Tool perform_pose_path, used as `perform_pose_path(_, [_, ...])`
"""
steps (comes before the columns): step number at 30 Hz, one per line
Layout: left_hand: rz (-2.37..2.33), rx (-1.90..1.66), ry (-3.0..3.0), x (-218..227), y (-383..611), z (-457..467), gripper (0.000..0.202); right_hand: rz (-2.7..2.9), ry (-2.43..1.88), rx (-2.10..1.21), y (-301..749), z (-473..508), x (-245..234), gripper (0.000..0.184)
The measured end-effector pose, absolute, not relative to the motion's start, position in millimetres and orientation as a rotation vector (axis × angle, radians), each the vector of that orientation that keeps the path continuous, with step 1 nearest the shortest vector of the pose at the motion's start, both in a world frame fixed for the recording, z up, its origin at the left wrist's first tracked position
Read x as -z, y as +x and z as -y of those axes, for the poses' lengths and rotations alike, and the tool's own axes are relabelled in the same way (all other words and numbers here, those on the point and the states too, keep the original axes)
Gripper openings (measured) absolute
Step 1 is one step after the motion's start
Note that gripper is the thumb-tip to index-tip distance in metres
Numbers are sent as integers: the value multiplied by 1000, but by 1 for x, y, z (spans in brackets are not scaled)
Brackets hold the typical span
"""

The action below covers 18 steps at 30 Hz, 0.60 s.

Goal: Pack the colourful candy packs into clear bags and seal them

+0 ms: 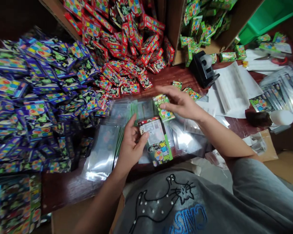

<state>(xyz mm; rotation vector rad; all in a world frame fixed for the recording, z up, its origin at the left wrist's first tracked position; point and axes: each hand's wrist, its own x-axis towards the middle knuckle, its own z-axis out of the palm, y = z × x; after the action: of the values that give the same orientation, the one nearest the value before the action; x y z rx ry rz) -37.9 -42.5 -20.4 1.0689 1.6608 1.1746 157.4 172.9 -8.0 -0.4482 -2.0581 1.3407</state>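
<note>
My left hand (130, 144) is closed around a small red-edged box (154, 129) with a pale back panel and barcode, thumb pressing on its face. Just below that box, towards my body, shows a green cartoon-printed panel (162, 152); whether it is part of the same pack I cannot tell. My right hand (183, 103) grips a small green printed box (164, 110) between thumb and fingers, just above the red-edged one. Under both hands lie clear plastic sleeves (101, 152) with green edges. Two more green packs (191, 93) rest beyond my right hand.
Purple boxes (44, 87) are heaped on the left, red boxes (122, 42) at the back. A carton (177, 35) holds green boxes. On the right are a black tape dispenser (203, 70), white paper (231, 86), scissors (278, 61), a dark bottle (258, 119) and a green bin (266, 22).
</note>
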Motion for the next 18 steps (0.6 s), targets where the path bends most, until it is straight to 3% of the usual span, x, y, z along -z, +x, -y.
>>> perform_pose_path(3, [-1492,-1107,1011,22,-41,40,68,1821,-547,-1522,156,-181,12,83])
perform_pose_path(5, [-1410,-1046,988,25,-44,38,56,1742,-583,-1606,154,-179,12,82])
perform_pose_path(8, [-1383,-1012,970,30,-48,33,48,1755,-601,-1558,148,-167,9,72])
perform_pose_path(12, [-1357,-939,983,31,-47,25,39,1950,-567,-1246,143,-151,5,54])
perform_pose_path(15, [-1367,-965,996,29,-40,25,43,2157,-408,-1168,149,-150,0,34])
perform_pose_path(18, [-1382,-1051,980,32,-29,30,54,2372,-290,-1307,160,-157,-8,23])
